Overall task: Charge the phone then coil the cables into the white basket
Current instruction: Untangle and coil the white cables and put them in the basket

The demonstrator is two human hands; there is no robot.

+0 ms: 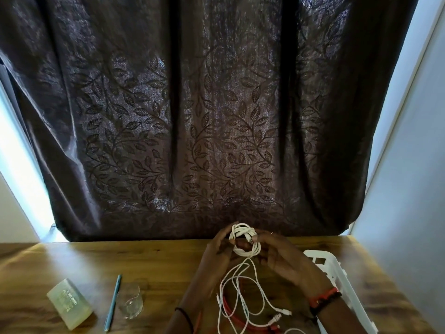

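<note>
A coiled white cable (244,241) is held up above the wooden table (72,263) between both hands. My left hand (218,249) grips the coil's left side and my right hand (281,257) grips its right side. Loose loops of white cable (240,295) hang down from the coil onto the table, ending in plugs near the front edge. A red cable (234,318) lies under those loops. The white basket (337,273) stands at the right, partly hidden by my right forearm. No phone is visible.
At the left of the table lie a pale translucent box (68,307), a teal pen (113,302) and a clear glass (132,303). A dark leaf-patterned curtain (204,116) hangs behind the table. A white wall (409,165) is at the right.
</note>
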